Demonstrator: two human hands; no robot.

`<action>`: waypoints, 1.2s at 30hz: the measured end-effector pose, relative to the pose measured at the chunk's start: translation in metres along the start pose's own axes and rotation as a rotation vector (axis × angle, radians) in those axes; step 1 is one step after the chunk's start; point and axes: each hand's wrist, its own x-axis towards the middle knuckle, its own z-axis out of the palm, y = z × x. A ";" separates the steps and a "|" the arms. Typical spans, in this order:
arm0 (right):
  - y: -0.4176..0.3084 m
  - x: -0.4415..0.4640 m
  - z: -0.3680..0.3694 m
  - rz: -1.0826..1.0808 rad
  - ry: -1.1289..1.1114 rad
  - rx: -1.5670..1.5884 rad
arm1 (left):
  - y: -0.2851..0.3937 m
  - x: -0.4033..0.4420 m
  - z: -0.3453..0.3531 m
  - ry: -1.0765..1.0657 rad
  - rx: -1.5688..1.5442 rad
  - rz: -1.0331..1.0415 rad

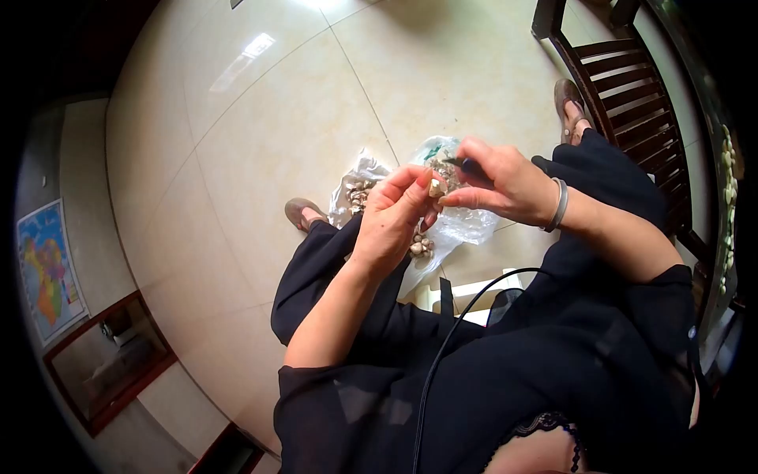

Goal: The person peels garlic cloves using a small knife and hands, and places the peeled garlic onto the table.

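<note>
In front of my lap, my left hand (396, 207) is closed on a small pale mushroom (436, 188), its cut-looking whitish end turned up. My right hand (501, 180) grips a small knife (472, 168) by its dark handle, with the short blade pointing toward the left hand. The right thumb is close to the mushroom. Beneath the hands, a white plastic bag (467, 227) is spread on the floor with small brownish bits on it. Several more mushrooms (422, 246) lie under the left hand. Another white bag (341, 207) holds further mushrooms (358, 195).
A dark wooden chair (624, 83) stands at the upper right. Part of a pale stool (430, 299) shows between my legs. A black cable (439, 355) runs across my clothing. Shiny floor tiles (260, 142) surround the bags, and a colourful map (49, 265) hangs at left.
</note>
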 end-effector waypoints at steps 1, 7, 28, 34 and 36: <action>0.003 0.000 0.000 -0.038 -0.042 -0.096 | 0.000 0.000 0.001 -0.007 0.022 -0.003; 0.004 -0.001 0.004 -0.137 -0.106 -0.241 | 0.001 -0.001 0.000 -0.003 0.126 -0.022; -0.002 -0.002 0.001 -0.171 -0.055 -0.433 | 0.003 -0.004 0.000 -0.089 -0.020 -0.135; 0.002 -0.003 0.007 -0.290 0.024 -0.563 | -0.006 -0.003 -0.008 -0.151 -0.126 -0.088; 0.001 -0.003 0.009 -0.299 0.025 -0.578 | -0.008 -0.003 -0.007 -0.138 -0.164 -0.098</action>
